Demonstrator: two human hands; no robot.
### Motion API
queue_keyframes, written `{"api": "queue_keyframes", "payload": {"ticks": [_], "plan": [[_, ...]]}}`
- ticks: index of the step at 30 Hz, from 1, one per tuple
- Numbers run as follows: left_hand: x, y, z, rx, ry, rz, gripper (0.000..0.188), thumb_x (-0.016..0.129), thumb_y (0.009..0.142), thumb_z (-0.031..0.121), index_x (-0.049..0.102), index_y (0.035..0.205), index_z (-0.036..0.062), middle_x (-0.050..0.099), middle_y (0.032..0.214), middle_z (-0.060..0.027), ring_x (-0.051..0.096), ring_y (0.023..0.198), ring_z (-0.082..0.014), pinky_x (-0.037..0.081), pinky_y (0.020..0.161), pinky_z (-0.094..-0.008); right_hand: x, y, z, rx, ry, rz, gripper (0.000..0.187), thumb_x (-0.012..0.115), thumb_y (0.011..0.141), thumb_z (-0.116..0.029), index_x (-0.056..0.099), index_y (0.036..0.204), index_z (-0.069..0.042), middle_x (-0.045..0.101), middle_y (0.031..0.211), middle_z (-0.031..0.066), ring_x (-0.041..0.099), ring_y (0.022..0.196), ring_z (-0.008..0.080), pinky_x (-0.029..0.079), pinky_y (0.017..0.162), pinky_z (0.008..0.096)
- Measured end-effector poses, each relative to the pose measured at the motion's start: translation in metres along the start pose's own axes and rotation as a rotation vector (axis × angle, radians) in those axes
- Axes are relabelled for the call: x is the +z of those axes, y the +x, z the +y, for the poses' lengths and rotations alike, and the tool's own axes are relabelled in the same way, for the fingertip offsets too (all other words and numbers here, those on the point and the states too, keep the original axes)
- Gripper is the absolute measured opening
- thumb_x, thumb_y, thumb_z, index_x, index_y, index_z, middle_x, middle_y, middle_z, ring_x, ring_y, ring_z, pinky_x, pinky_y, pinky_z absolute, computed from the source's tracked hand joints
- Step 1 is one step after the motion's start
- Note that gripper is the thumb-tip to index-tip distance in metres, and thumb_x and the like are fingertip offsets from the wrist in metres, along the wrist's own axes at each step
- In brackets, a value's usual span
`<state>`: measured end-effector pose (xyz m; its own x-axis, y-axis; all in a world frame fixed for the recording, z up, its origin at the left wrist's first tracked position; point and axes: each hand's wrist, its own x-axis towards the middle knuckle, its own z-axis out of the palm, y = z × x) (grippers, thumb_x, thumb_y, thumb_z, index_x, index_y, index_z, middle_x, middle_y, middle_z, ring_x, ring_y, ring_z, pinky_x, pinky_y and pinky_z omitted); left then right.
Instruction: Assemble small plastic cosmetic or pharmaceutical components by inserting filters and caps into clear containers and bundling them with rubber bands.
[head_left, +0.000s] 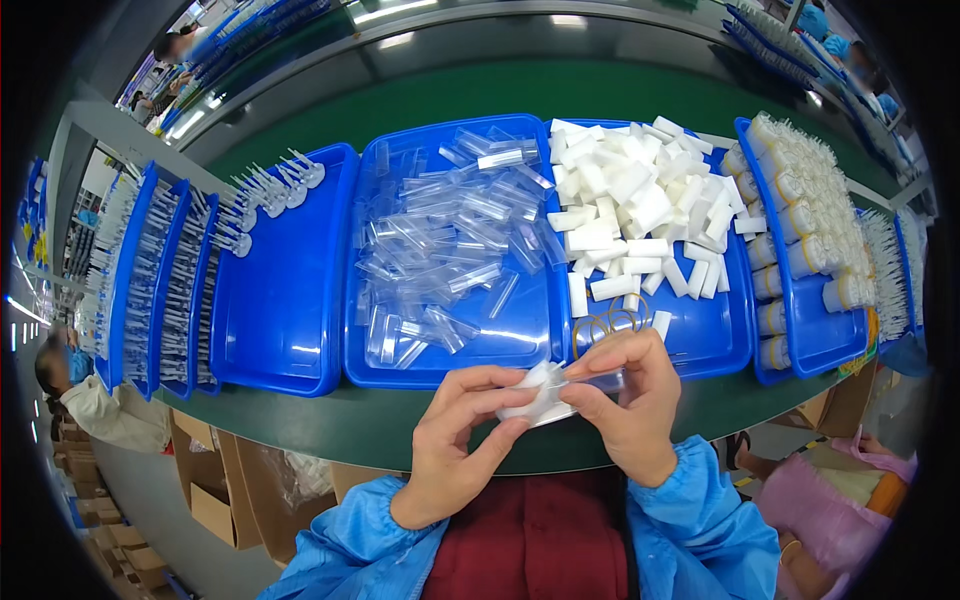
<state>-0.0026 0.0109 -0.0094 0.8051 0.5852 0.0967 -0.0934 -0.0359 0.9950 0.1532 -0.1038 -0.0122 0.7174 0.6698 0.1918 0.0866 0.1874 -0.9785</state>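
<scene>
In front of my body, my left hand (458,425) is closed round a translucent white piece (545,392), its fingertips and thumb pressing on the sides. My right hand (632,400) meets it at the right edge, thumb and fingers pinched together. Between those right fingers shows a bit of clear plastic (608,380); its full shape is hidden. Just beyond, some thin tan rubber bands (612,322) lie in the blue tray (700,345) of white foam blocks (640,190). Left of that, another blue tray (520,345) holds a heap of clear plastic sleeves (440,240).
A blue tray (280,300) at left has white stemmed pieces (275,190) at its far end, beside upright stacked trays (150,280). At right, tilted trays hold bundled white rolls (800,210). Cardboard boxes (235,490) stand below the green bench. People sit nearby on both sides.
</scene>
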Motion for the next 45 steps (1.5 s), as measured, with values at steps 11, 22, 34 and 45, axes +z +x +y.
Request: {"api": "queue_keyframes", "payload": {"ticks": [11, 22, 34, 45], "plan": [[0.011, 0.007, 0.007, 0.037, 0.224, 0.075, 0.02, 0.073, 0.087, -0.005, 0.076, 0.106, 0.001, 0.063, 0.126, -0.0161, 0.063, 0.114, -0.0236, 0.054, 0.093, -0.0328, -0.014, 0.011, -0.007, 0.176, 0.015, -0.132, 0.031, 0.088, 0.076, -0.012, 0.063, 0.093, -0.007, 0.066, 0.094, 0.0098, 0.064, 0.093, 0.0227, 0.048, 0.085, 0.0325], [0.0, 0.008, 0.008, 0.01, -0.179, 0.035, 0.027, 0.068, 0.087, -0.013, 0.066, 0.114, -0.0065, 0.05, 0.133, -0.0165, 0.062, 0.12, -0.0292, 0.057, 0.102, -0.0384, -0.015, 0.018, -0.019, 0.292, 0.17, -0.029, 0.039, 0.084, 0.082, -0.008, 0.052, 0.104, -0.003, 0.072, 0.089, 0.0108, 0.066, 0.096, 0.0124, 0.047, 0.097, 0.0315], [-0.01, 0.006, 0.009, -0.001, -0.09, -0.155, 0.043, 0.07, 0.09, -0.005, 0.054, 0.129, -0.0013, 0.046, 0.138, -0.0194, 0.054, 0.13, -0.0315, 0.052, 0.106, -0.0421, -0.015, 0.003, -0.003, -0.147, -0.307, -0.317, 0.052, 0.092, 0.071, -0.019, 0.058, 0.109, -0.008, 0.061, 0.122, 0.0118, 0.059, 0.117, 0.027, 0.037, 0.111, 0.0477], [-0.046, -0.006, 0.003, -0.062, -0.19, 0.094, 0.041, 0.062, 0.09, -0.014, 0.056, 0.13, -0.0069, 0.048, 0.142, -0.0212, 0.051, 0.133, -0.0325, 0.052, 0.106, -0.0432, 0.011, 0.067, -0.003, -0.494, -0.649, -0.461, 0.025, 0.07, 0.082, -0.006, 0.067, 0.107, -0.007, 0.065, 0.114, 0.0073, 0.057, 0.108, 0.0266, 0.044, 0.093, 0.039]]}}
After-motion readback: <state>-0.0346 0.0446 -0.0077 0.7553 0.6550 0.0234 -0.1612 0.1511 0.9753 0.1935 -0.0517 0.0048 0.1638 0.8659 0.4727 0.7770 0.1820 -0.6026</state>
